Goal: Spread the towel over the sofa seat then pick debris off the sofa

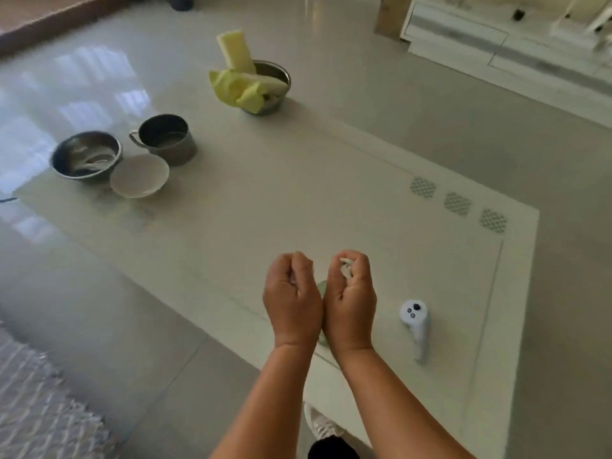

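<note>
My left hand [291, 293] and my right hand [351, 293] are held side by side over the near end of a white low table [251, 207], wrists touching. Both have their fingers curled in. Small white bits of debris [346, 267] show between the fingertips of my right hand. Whether my left hand holds anything is unclear. A pale green thing [322, 289] peeks out between and below the hands; most of it is hidden. No sofa is in view. A yellow cloth [236, 89] hangs over a steel bowl [276, 77] at the table's far end.
A steel bowl [86, 158], a white dish [139, 176] and a steel mug [167, 138] stand at the table's left. A white controller [415, 326] lies right of my hands. A patterned rug [36, 402] is at lower left, a white cabinet [516, 51] at upper right, my shoe [323, 424] below.
</note>
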Available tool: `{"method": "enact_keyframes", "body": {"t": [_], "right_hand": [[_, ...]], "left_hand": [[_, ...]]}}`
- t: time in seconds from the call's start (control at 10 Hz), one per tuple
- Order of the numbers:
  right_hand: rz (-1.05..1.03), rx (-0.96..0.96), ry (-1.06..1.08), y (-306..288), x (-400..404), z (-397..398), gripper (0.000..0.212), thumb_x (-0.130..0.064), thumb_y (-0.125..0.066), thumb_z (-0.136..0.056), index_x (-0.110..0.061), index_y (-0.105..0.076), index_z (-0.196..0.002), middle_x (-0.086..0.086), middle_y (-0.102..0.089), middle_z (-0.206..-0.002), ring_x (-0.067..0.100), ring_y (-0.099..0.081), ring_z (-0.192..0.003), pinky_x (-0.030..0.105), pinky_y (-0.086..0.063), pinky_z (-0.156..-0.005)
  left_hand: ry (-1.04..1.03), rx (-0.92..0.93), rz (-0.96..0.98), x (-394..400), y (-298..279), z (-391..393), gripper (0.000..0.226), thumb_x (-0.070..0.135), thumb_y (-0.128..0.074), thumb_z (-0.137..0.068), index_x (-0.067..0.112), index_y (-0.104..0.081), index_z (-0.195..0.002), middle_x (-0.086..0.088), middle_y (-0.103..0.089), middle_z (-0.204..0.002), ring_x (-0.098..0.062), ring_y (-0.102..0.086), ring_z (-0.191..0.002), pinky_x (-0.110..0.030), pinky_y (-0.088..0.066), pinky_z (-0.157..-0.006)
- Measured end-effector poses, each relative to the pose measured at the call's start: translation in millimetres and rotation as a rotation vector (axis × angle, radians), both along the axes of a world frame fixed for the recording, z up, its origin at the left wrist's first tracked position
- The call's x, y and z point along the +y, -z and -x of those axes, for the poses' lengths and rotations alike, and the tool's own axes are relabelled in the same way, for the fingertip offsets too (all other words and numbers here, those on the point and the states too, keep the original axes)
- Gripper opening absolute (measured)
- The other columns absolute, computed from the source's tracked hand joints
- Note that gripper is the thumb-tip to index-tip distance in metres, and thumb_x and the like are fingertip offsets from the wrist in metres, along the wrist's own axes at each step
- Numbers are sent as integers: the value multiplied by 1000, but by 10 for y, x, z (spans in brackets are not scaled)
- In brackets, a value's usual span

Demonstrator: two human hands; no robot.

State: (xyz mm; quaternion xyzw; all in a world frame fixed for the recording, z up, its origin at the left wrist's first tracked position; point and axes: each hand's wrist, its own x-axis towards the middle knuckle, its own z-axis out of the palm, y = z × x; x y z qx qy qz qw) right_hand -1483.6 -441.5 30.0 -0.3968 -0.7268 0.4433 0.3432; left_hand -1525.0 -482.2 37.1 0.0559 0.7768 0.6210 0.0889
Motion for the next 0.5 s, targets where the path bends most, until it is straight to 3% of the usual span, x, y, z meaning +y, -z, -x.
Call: {"method": "enact_keyframes", "body": {"t": [0.1,0.2,0.3,0.4,0.5], "right_hand": [[118,-141,37,433,250,-212,7,-20,-49,-92,-16,-53,-96,3,-61,-92,21,-59,-85,21,-41,-70],[287,-373,-66,794,355,-339,25,-24,-54,-90,-15,-53,-113,5,-57,-111,19,-55,-98,24,-41,-79],[369,-515,-124,960,387,-416,39,-23,-47,-92,-14,-46,-131,7,-50,-134,21,-49,-121,28,-38,-100],[384,-512,-89,961,404,-409,40,-14,-35,-96,-11,-44,-134,7,-49,-138,20,-45,-127,19,-31,-96],[303,-474,-14,904,400,-333,33,-14,-36,-97,-8,-51,-126,8,-57,-128,21,-51,-118,16,-32,-88]], "left_hand": [[145,-84,170,257,402,-114,25,19,-47,-92,25,-52,-68,1,-55,-81,1,-52,-76,-16,-36,-67],[300,-236,299,317,800,-180,24,35,-46,-89,17,-62,-86,-2,-53,-100,4,-52,-89,-15,-43,-79],[347,-293,364,275,1045,-210,34,34,-40,-90,15,-66,-100,-5,-55,-108,-17,-52,-107,-36,-45,-95],[326,-281,359,260,1040,-208,31,20,-38,-95,20,-63,-113,2,-52,-113,-10,-48,-109,-29,-40,-99],[182,-277,330,279,942,-113,27,16,-42,-94,21,-63,-109,3,-56,-110,-3,-51,-97,-20,-38,-87]]}}
